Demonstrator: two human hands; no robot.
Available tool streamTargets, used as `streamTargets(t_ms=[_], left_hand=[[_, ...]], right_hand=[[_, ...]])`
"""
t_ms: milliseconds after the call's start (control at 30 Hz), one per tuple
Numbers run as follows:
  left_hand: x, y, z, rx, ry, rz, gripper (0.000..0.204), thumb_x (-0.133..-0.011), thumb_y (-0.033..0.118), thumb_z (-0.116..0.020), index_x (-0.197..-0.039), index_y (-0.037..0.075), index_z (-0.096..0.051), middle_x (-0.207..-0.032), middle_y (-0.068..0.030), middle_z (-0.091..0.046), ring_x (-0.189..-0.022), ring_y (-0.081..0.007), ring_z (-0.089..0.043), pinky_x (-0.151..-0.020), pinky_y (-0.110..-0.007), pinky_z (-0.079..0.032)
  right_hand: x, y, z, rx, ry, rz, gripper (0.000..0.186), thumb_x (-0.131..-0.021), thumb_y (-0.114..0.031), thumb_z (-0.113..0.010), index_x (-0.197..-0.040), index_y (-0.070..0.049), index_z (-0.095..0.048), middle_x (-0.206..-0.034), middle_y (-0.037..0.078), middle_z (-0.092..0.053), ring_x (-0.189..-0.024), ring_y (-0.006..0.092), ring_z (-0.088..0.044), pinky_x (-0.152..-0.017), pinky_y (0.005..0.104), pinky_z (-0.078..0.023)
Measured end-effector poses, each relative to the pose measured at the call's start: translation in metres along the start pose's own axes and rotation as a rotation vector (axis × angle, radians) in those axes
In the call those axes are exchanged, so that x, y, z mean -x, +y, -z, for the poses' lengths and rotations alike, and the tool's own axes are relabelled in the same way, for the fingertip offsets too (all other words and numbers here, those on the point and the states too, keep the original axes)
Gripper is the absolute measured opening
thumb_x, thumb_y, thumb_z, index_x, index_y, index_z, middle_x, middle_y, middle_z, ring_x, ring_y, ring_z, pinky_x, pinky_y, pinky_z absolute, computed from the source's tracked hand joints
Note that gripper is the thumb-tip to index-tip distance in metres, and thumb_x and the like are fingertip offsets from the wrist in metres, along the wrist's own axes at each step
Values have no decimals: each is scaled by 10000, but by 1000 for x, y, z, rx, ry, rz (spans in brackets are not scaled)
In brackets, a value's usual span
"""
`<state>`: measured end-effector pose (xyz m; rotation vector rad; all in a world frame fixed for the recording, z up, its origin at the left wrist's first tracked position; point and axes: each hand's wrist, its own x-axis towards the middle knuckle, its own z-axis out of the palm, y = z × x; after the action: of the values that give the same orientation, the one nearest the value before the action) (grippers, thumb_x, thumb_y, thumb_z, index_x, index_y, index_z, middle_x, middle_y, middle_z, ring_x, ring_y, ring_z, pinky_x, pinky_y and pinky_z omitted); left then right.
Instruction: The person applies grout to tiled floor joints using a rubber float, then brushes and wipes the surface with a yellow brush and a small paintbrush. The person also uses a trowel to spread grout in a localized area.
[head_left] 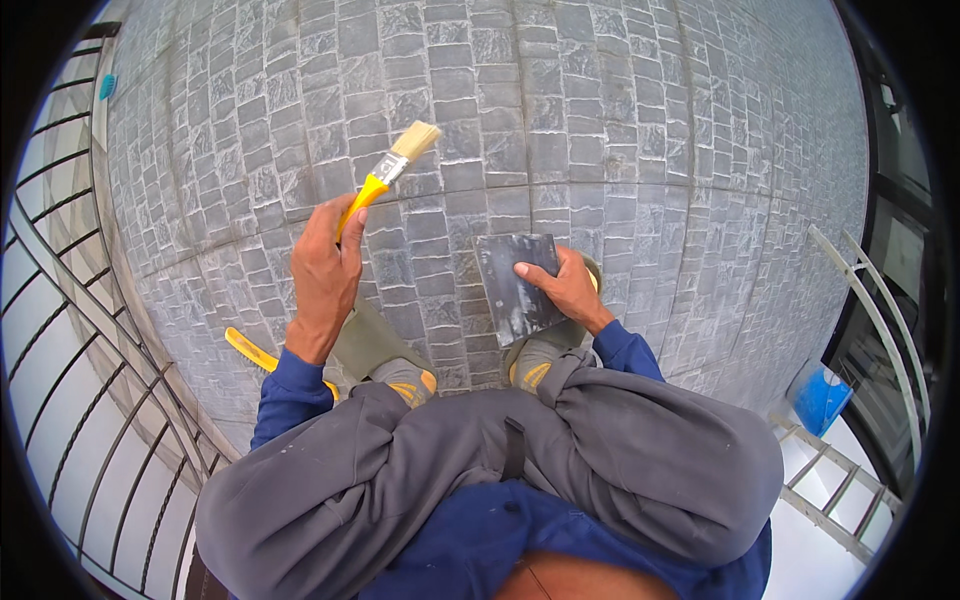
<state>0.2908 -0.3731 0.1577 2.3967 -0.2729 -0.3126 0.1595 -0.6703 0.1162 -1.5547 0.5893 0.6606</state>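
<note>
My left hand [328,262] is closed around the yellow handle of a paintbrush [385,172]. Its pale bristles point up and to the right, held above the grey tiled floor [590,130]. In my right hand [570,287] is a flat, dark grey rectangular sheet [518,290] with whitish smears, tilted, the thumb lying on its face and the other fingers hidden behind it. What the sheet is made of I cannot tell. Brush and sheet are apart from each other.
A yellow-handled brush [250,350] lies on the floor by my left forearm. Black metal railing [75,310] runs along the left side, with a small teal brush [107,87] near it. On the right are a metal ladder [835,490] and a blue container [822,400].
</note>
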Motion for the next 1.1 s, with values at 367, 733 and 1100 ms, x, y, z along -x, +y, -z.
streamTargets(t_ms=[367, 733, 1100], left_hand=[[-4, -7, -10, -30, -212, -33, 214, -978, 231, -632, -1083, 53, -688, -903, -158, -686, -788, -374, -659, -670, -444, -501], [-14, 28, -40, 161, -333, -123, 228, -968, 172, -637, -1170, 68, -654, -939, -156, -677, -776, -349, -639, -683, -443, -496], [-18, -19, 64, -407, -89, 186, 255, -991, 245, -604, -1185, 110, -699, -950, -171, -705, -801, -322, -658, -715, -401, -508]], right_hand=[[2, -4, -2, -66, -14, 56, 396, -899, -319, -761, -1061, 34, -686, -893, 48, -720, -782, 101, -639, -708, 276, -517], [1, 0, -2, -63, -50, 48, 390, -885, -310, -781, -1082, 13, -690, -913, 34, -708, -820, 95, -630, -740, 282, -515], [4, -6, 7, 31, -8, 103, 423, -893, -337, -759, -1109, 19, -688, -901, 47, -707, -811, 112, -607, -743, 301, -499]])
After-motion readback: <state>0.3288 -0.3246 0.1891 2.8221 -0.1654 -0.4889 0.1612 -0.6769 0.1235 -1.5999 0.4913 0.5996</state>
